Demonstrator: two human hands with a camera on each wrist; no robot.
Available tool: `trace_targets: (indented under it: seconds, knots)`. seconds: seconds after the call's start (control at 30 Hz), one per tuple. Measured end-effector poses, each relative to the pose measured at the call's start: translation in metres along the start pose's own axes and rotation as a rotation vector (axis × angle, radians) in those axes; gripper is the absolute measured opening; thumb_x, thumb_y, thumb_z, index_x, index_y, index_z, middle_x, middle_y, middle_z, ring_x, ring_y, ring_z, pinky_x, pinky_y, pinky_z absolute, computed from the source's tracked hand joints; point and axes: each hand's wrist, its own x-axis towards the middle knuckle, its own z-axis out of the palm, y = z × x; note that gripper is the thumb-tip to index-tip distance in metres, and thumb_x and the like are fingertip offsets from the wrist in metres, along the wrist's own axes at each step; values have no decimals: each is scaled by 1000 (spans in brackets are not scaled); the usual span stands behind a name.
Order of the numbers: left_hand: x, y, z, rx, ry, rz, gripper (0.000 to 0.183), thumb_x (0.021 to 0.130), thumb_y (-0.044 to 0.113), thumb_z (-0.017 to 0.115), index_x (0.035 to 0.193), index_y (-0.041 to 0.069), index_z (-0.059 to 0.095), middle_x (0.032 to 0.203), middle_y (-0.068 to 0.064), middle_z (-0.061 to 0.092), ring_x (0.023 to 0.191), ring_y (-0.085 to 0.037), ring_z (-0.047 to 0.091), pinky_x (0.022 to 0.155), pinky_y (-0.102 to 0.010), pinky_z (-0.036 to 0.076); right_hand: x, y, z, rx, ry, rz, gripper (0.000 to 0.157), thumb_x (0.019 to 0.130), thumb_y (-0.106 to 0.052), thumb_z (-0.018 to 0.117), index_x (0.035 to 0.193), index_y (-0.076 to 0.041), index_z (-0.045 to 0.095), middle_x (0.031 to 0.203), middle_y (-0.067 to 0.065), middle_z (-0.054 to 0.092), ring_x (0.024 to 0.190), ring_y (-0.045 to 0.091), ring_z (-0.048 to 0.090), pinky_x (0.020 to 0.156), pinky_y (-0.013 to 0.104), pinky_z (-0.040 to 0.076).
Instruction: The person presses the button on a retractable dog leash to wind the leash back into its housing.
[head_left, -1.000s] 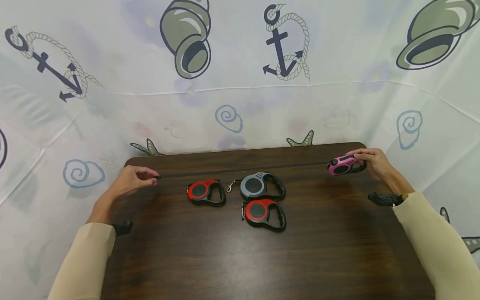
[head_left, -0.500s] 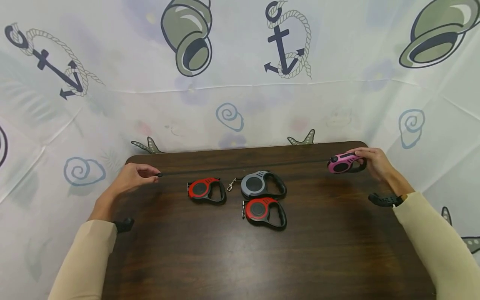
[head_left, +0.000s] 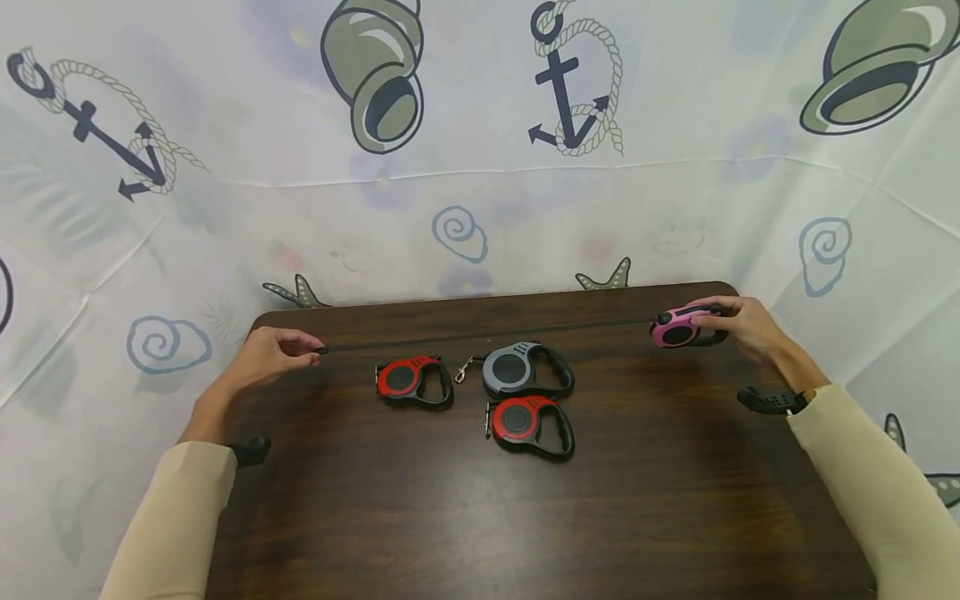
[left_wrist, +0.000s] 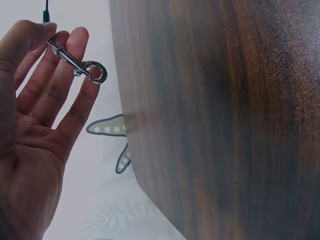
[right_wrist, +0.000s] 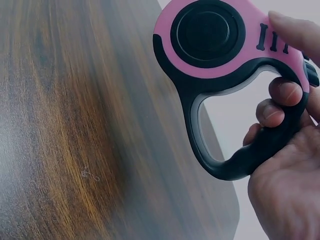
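Note:
My right hand grips the black handle of a pink retractable dog leash above the table's far right. In the right wrist view, its fingers curl through the handle loop and the thumb lies on the pink casing. A thin dark cord stretches from the casing across to my left hand at the far left. Thumb and fingers of that hand pinch the cord's end. A metal snap hook points down from this pinch in the left wrist view.
Below the cord, a red retractable leash, a grey one with its metal hook, and a second red one lie on the dark wooden table. A patterned white cloth hangs behind.
The pink leash has shifted slightly left in my right hand, and the thumb now lies along its casing. My left hand has moved slightly right, still pinching the cord's end.

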Motion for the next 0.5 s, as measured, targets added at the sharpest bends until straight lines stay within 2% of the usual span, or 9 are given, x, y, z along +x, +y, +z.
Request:
trace_targets:
  seconds: [0.23,0.5]
  knots:
    - [0,4,3,5,-7,9,19,93,-2,77,111,-7,76,92,-16,80,82,-27,80,67,-17,56,0,-1,4,-46,-9,-17,37,101,-11,73,133,8,66,107,-13,73,96,10,66,85,24,54]
    - [2,10,5,20,-7,-1,17,92,1,79,109,-4,78,90,-12,81,79,-17,78,68,-17,56,-3,-2,10,-83,6,-26,39,101,-12,73,133,8,65,106,-14,73,93,10,66,84,26,56]
